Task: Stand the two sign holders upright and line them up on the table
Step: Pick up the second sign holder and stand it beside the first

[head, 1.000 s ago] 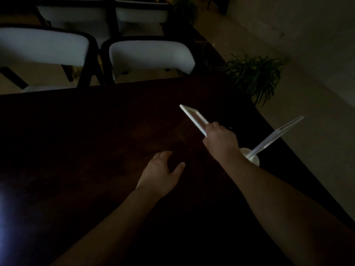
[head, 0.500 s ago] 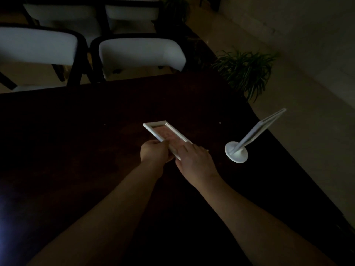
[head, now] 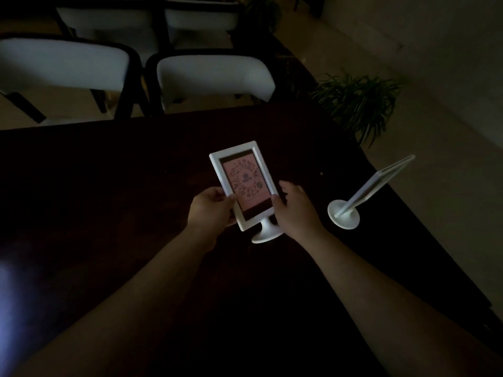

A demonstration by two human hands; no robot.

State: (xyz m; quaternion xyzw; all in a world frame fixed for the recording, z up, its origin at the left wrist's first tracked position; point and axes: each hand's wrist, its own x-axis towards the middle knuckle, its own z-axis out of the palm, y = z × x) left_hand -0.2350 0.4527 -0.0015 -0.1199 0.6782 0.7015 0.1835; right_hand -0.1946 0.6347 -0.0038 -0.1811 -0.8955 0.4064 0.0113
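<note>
Both hands, left hand (head: 211, 210) and right hand (head: 295, 210), grip the near sign holder (head: 242, 183) by its sides. Its base touches the table (head: 109, 186). The second sign holder (head: 364, 193) stands near, at right.

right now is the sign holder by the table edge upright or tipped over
Upright: the sign holder stands on its round base, flat on the table.

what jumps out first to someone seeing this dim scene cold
In the middle of the dark table, the left hand and right hand grip a white sign holder showing a pink code card. To its right a second sign holder stands on its round base near the table edge. Pale chairs line the far side.
</note>
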